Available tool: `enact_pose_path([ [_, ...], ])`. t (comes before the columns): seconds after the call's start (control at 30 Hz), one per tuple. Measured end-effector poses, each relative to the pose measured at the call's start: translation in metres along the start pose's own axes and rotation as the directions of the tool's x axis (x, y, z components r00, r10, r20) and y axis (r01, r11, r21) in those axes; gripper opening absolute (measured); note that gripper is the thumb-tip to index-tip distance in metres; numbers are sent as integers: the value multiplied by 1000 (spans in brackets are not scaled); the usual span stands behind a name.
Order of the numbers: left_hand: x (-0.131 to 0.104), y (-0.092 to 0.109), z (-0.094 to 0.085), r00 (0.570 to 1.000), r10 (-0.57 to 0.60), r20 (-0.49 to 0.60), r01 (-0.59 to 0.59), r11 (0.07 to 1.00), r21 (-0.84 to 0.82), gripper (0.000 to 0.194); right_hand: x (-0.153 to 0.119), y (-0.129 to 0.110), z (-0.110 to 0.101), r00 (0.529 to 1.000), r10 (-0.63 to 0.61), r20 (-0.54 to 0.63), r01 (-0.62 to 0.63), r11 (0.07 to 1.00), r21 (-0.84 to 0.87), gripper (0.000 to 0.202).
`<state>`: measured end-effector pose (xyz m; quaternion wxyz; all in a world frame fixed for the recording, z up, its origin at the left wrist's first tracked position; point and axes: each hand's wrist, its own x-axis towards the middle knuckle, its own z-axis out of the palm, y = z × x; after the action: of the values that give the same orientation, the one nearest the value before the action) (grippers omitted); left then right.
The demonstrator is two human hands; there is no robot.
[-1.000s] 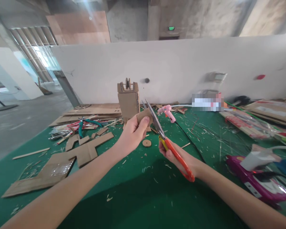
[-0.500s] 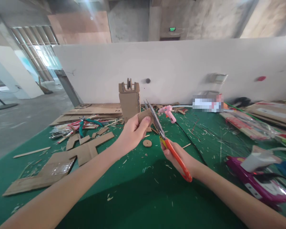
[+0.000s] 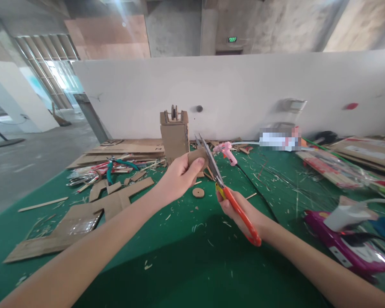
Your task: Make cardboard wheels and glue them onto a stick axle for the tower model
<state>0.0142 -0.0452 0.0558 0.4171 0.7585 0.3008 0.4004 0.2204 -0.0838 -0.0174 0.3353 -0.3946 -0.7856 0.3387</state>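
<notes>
- Step looks like trimming: cardboard piece [image 3: 196,156] meets the scissors [image 3: 228,194], held up over mid-table, toward the table's [image 3: 179,265] far edge.
- Left hand [image 3: 181,175]: thumb and fingers pinched on the piece, no visible gap.
- Right hand [image 3: 248,209]: wrapped around the handles; blades slightly parted at the tips. Can't tell how deep the cut is.
- Cardboard disc [image 3: 198,193] lies just below; cardboard tower [image 3: 175,141] and glue gun [image 3: 227,152] sit nearer the far edge.
- Next move, my read: needs a firm pinch, thumb clear of blades, piece turned to follow the cut line.
</notes>
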Motion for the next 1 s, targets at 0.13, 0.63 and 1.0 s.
enact_pose_path([
  [0.13,2,0,-3,1000,-3,20,3,1000,-10,29,2,-3,1,1000,11,-10,-11,1000,-5,50],
  [0.63,0,12,-14,992,-14,126,-2,991,132,28,-4,-5,-3,998,30,51,-29,999,-23,46],
  [1.0,0,7,-4,1000,-18,-7,18,1000,16,30,0,-4,4,999,24,-27,-26,998,-64,50],
])
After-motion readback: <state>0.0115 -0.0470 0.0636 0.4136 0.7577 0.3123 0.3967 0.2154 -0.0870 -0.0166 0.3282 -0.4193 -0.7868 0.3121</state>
